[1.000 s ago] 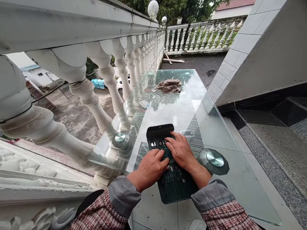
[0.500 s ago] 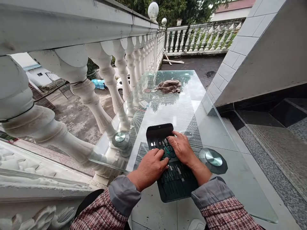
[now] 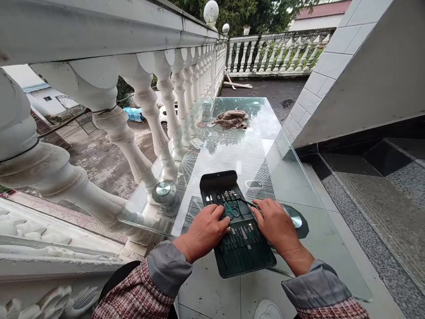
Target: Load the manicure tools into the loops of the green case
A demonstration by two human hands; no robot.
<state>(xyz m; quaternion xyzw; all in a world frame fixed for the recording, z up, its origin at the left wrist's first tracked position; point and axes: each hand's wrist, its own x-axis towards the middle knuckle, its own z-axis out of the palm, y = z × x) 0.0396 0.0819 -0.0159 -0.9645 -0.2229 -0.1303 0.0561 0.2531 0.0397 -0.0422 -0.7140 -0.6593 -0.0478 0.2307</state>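
Note:
An open black tool case [image 3: 217, 180] lies on the glass table [image 3: 239, 150], with several small metal tools and green-handled scissors [image 3: 231, 209] in its slots. My left hand [image 3: 206, 230] rests on the case's left side, fingers curled and pressing down near the scissors. My right hand [image 3: 277, 226] is at the case's right edge, fingers pinched on a thin dark tool [image 3: 248, 202] whose tip points toward the scissors.
A white balustrade [image 3: 139, 88] runs along the table's left side. A crumpled brown cloth [image 3: 231, 118] lies at the far end. Round metal fittings [image 3: 163, 189] sit under the glass at the near corners. A tiled wall [image 3: 358, 66] and dark steps stand to the right.
My right hand has moved off the middle of the case to its right edge, drawing a thin tool out with it. The scissors and tools it covered are now visible. My left hand stays put.

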